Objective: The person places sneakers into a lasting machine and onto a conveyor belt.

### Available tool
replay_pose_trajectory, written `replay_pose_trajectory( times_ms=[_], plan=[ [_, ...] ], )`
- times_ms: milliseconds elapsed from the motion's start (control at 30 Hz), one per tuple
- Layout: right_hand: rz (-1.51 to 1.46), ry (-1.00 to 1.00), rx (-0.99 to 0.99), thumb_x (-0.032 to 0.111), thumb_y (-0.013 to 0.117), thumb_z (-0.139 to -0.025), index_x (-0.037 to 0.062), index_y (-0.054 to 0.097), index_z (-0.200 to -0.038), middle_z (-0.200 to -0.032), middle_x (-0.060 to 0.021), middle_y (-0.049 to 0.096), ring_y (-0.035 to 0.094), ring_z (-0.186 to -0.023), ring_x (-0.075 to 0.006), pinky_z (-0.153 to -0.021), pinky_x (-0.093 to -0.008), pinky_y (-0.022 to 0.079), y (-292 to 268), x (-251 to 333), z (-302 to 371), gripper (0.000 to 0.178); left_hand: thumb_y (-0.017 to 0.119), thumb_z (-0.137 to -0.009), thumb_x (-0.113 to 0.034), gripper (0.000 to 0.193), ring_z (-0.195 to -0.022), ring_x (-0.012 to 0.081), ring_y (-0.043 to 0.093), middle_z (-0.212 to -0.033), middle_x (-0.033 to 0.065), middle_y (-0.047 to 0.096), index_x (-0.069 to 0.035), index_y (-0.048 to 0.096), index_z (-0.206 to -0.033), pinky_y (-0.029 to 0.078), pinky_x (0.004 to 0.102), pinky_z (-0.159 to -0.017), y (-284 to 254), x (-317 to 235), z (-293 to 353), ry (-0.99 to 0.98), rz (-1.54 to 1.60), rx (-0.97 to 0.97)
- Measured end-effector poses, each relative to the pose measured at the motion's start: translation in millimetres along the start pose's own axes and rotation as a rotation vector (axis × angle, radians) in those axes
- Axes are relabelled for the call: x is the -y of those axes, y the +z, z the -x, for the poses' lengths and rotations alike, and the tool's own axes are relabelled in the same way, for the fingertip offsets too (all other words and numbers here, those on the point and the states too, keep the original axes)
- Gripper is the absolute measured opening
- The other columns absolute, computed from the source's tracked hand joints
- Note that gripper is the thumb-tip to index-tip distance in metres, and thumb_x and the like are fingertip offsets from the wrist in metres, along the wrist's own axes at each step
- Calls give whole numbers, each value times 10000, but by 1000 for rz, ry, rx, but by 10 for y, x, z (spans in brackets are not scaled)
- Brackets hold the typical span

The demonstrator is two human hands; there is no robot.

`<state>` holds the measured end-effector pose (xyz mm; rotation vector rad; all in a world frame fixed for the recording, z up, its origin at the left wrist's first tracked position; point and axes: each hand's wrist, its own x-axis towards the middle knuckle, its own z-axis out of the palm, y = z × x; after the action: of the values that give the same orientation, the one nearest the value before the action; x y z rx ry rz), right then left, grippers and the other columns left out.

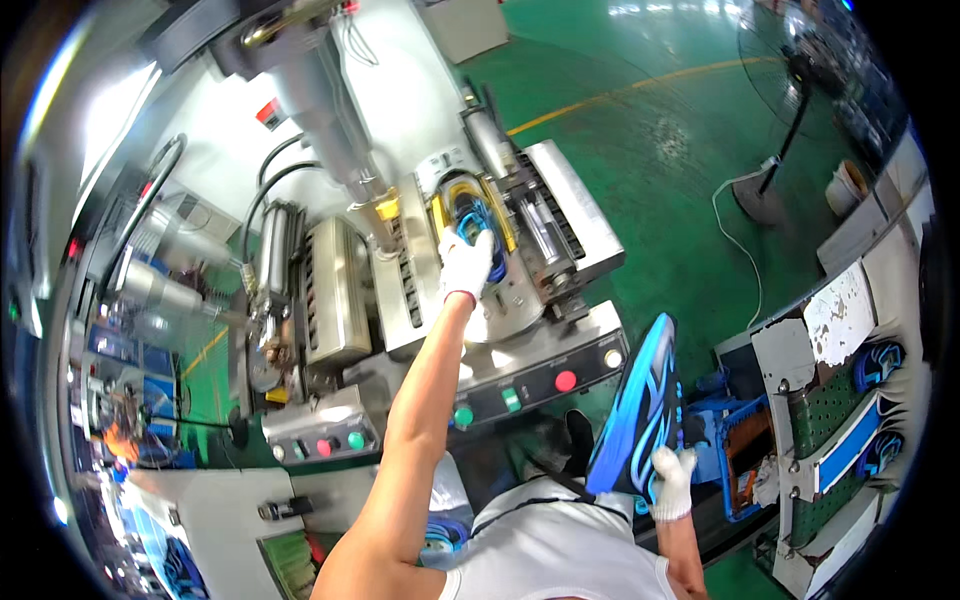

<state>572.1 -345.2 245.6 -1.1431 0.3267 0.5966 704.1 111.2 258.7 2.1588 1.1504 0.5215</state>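
Here, the left arm [412, 425] stretches far across the metal machine [572, 212], its gloved left grip [467, 262] touching the near part of a laced shoe [478, 222]; whether it clasps, I cannot tell. The gloved right grip [672, 484], near and right, closes on a blue shoe [638, 412] slanting far and left of it.

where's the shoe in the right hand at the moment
In the head view, the shoe is right of centre in the lower half, held by the gloved right hand, between the longer button panel and the blue crate.
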Motion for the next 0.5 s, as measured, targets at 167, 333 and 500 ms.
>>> replay_pose_trajectory(
  times_ms=[167, 333, 500],
  plan=[
    [50, -121, -236, 221, 832, -768, -56, 407, -1466, -1304, -107, 593, 597, -1143, -210, -1003, -389, 495, -260, -215, 121, 863, 612, -894, -302, 843, -1345, 467, 498, -1413, 384, 495, 91, 253, -1548, 389, 457, -1143, 793, 522, -512, 22, -129, -183],
    [55, 37, -386, 287, 820, -756, -35, 321, -1532, -1397, -119, 521, 528, -1221, -216, -1062, -387, 442, 276, 12, -136, 977, 737, -858, -351, 632, -1132, 388, 681, -1238, 271, 680, 61, 545, -1298, 545, 443, -946, -7, 349, -706, -189, 72, 34],
    [187, -212, 105, 97, 748, -835, -8, 659, -1195, -1095, -68, 691, 666, -958, -158, -892, -324, 534, 811, 394, -600, 386, 724, -910, -398, 548, -1040, 351, 679, -1123, 226, 712, 21, 629, -1251, 514, 436, -905, -694, 382, 87, -3, 14, -207]
  ],
)
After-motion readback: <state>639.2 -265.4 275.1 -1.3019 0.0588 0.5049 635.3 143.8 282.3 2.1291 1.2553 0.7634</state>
